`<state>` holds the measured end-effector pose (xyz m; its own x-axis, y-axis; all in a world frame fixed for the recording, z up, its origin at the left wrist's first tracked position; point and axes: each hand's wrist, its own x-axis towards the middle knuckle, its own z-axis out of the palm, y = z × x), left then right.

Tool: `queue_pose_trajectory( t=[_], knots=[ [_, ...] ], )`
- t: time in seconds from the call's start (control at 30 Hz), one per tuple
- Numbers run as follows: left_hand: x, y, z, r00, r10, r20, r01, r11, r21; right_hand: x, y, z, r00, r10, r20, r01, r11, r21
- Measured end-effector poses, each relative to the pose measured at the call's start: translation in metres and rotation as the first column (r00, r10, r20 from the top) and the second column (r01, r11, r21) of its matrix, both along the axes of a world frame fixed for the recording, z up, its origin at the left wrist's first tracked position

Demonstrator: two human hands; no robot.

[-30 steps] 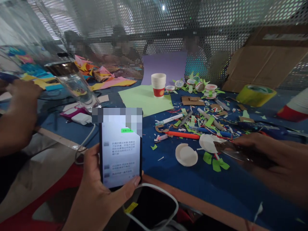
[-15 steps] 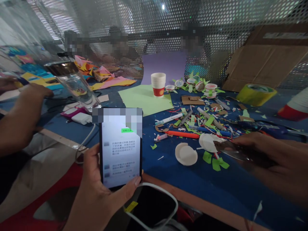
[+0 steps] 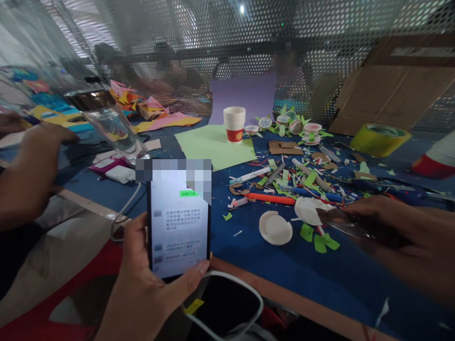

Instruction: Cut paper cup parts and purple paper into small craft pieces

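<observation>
My left hand (image 3: 145, 279) is wrapped round a phone (image 3: 177, 222) with a lit chat screen, held upright in front of the table edge. A white cable loops below the phone. My right hand (image 3: 401, 237) rests on the blue table (image 3: 249, 255) at the right, closed on scissors (image 3: 341, 222) whose blades point left toward a white paper disc (image 3: 310, 210). A second white disc (image 3: 275, 228) lies nearer the middle, with green paper scraps (image 3: 322, 240) beside it.
Another person's arm (image 3: 24, 175) reaches in from the left near a glass bottle (image 3: 110, 125). A stack of paper cups (image 3: 234, 124), green and purple sheets, pens (image 3: 270, 199), a yellow tape roll (image 3: 379, 139), cardboard and a perforated metal screen lie beyond.
The other person's hand at the far left has shifted slightly toward the coloured papers. My own hands, the phone and the scissors stay where they were.
</observation>
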<state>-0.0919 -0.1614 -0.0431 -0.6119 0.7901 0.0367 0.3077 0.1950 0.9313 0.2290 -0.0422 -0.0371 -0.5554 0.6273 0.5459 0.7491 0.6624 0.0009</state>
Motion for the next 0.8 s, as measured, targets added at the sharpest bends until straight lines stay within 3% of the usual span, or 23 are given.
queue_pose_trajectory(
  t=[0.47,0.63,0.8],
  knots=[
    [0.003,-0.002,0.006,0.999,-0.004,0.049,0.006,0.999,-0.048,0.003,-0.001,-0.002,0.999,-0.031,0.033,0.029,0.998,0.051],
    [0.009,-0.001,0.003,0.983,-0.004,0.183,0.0,1.0,0.021,0.003,-0.001,-0.002,1.0,-0.005,0.021,0.004,0.999,0.041],
    [0.013,0.001,0.001,0.989,0.058,0.139,-0.065,0.996,0.053,0.004,0.001,-0.004,0.998,-0.016,0.057,0.012,0.998,0.056]
  ],
)
